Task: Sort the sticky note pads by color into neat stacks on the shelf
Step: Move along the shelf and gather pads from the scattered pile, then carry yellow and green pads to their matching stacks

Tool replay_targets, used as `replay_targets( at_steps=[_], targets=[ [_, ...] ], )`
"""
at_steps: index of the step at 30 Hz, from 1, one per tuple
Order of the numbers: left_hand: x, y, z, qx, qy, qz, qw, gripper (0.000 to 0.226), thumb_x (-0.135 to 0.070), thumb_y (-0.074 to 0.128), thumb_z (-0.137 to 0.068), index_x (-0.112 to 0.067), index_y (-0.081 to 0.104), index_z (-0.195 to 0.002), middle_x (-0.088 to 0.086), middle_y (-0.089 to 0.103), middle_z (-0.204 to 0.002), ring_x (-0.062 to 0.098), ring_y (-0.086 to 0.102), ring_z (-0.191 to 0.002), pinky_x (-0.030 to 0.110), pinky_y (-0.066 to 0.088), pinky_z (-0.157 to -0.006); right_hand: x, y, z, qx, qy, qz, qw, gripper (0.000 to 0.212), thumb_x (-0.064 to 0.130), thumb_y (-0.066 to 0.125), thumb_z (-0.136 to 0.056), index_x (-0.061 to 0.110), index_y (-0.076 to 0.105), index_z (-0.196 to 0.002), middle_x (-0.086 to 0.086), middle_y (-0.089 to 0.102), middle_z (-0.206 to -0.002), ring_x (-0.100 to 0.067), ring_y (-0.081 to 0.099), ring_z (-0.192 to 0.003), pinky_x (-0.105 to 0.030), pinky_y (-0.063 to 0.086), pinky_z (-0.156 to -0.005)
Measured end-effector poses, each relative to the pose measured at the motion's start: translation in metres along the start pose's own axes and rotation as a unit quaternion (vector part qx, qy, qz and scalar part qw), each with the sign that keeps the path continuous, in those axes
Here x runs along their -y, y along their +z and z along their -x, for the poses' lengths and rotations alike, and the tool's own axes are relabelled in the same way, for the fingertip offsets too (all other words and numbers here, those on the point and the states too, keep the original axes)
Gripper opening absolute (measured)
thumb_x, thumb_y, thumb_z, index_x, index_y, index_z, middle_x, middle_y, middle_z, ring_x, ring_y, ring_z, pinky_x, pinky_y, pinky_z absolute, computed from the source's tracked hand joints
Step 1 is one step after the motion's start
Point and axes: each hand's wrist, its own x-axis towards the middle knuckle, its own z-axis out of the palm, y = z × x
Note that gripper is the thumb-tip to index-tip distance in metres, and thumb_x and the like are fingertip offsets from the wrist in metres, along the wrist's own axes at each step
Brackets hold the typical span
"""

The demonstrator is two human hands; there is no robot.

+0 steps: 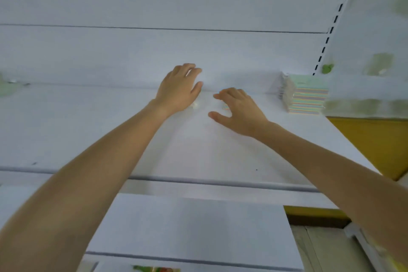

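A stack of wrapped multicolour sticky note pads [308, 95] stands at the back right of the white shelf [88, 130], its top pad pale green. My left hand [178, 88] is stretched out over the middle of the shelf near the back panel, fingers apart, holding nothing. My right hand [238, 110] hovers just to its right, fingers spread and curved, empty. A small pale object [195, 105] shows beneath my left hand and a sliver of striped colour [225, 107] under my right fingers; both are too hidden to identify.
A slotted upright [331, 28] runs up the right corner of the unit. A yellow panel [373, 141] lies right of the shelf. A lower white shelf [198, 227] sits below. Blurred green shapes [379, 64] appear at the right and at the far left [8, 88].
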Motion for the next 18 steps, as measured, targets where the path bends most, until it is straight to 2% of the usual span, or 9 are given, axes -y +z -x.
replay_targets(
  at_steps=[3,6,11,18],
  targets=[
    [0.061,-0.03,0.036,-0.001,-0.029,-0.024,0.999,0.044,-0.028,0.04,-0.096,-0.011,0.041,-0.136,0.01,0.043,-0.143,0.031,0.041,-0.129,0.04,0.034,-0.106,0.065,0.014,-0.018,0.004,-0.028,-0.014,1.0,0.053,0.043,0.054,-0.087,0.015,0.048,-0.132,-0.006,0.048,-0.135,-0.026,0.042,-0.127,-0.034,0.031,-0.107],
    [0.127,-0.062,0.082,0.014,-0.069,-0.045,0.997,0.045,-0.028,0.038,-0.097,-0.011,0.039,-0.138,0.01,0.043,-0.143,0.031,0.04,-0.131,0.041,0.034,-0.107,0.135,0.038,-0.037,0.027,-0.045,-0.046,0.998,0.053,0.045,0.051,-0.088,0.016,0.048,-0.132,-0.006,0.047,-0.137,-0.024,0.041,-0.128,-0.034,0.031,-0.11],
    [0.234,-0.114,0.158,0.005,-0.172,-0.056,0.983,0.045,-0.03,0.036,-0.097,-0.012,0.038,-0.139,0.013,0.044,-0.143,0.033,0.037,-0.132,0.043,0.033,-0.107,0.252,0.086,-0.071,0.082,-0.119,-0.034,0.989,0.052,0.046,0.045,-0.091,0.019,0.045,-0.135,-0.006,0.042,-0.141,-0.024,0.038,-0.132,-0.039,0.03,-0.112],
    [0.349,-0.146,0.229,0.001,-0.295,-0.048,0.954,0.043,-0.029,0.036,-0.097,-0.012,0.041,-0.137,0.013,0.045,-0.142,0.032,0.036,-0.132,0.043,0.033,-0.107,0.374,0.147,-0.13,0.137,-0.192,-0.028,0.971,0.049,0.043,0.041,-0.093,0.019,0.044,-0.135,-0.008,0.039,-0.144,-0.025,0.037,-0.132,-0.039,0.031,-0.112]
  ],
)
